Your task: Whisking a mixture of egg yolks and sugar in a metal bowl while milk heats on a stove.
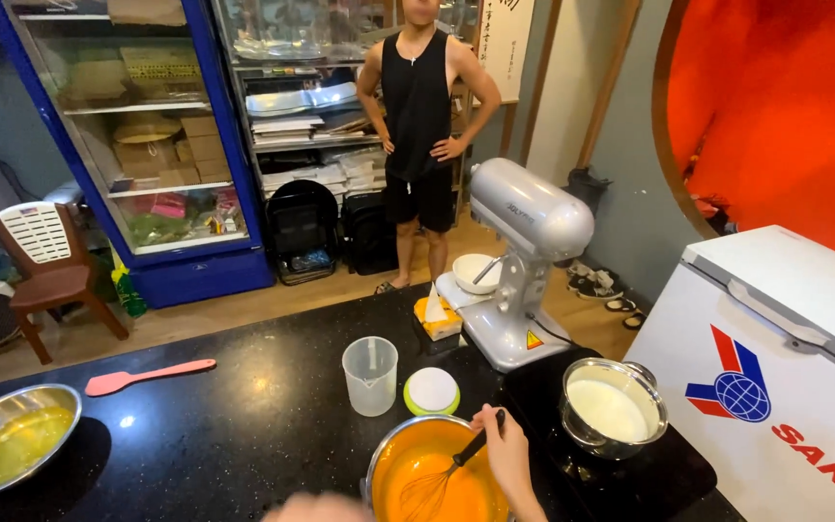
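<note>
Black stone counter [244, 425] | right hand [509, 454] gripping black-handled wire whisk [446, 474] in steel bowl of orange batter [408, 464] | left hand [316, 507] blurred, grip unclear

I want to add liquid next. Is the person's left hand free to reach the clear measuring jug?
Probably yes. The left hand rests at the near edge beside the mixing bowl, holding nothing visible, and the jug stands just beyond on bare black counter. The right hand grips the whisk.

Warm indoor light from above leaves small glare spots on the glossy black counter [244, 406] and a sheen on the silver stand mixer [524, 253]. Wide-angle distortion bends the edges; the left hand [321, 507] blurs at the bottom.
</note>
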